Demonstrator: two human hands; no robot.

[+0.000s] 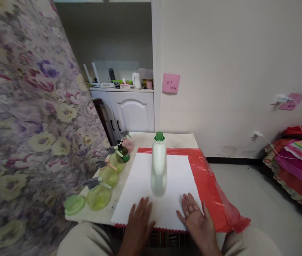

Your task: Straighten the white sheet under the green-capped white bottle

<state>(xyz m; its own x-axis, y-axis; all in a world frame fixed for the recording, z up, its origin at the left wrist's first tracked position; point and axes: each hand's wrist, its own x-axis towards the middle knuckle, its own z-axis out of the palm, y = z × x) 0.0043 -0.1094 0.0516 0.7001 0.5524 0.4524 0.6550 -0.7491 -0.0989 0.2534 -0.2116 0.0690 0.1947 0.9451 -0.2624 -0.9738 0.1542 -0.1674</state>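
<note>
Head view: a pale green bottle [158, 165] is seen upright on a white cloth [179, 174], which is laid over a red sheet [211, 192]; a green cap [159, 136] is set at its mouth, and its contents cannot be made out. Along the table's left side a row of pump bottles is arranged. Yellow-green liquid is held in the nearest pump bottle [99, 199], beside which a green round dish [74, 205] is placed; at the far end a dark green pump bottle [124, 153] and a pink pump bottle [128, 143] are stood. Nothing is gripped by either hand. The left hand [139, 220] is held palm down with fingers extended, the right hand [197, 222] palm up with fingers spread. The pale green bottle is positioned between them, farther forward, touched by neither.
</note>
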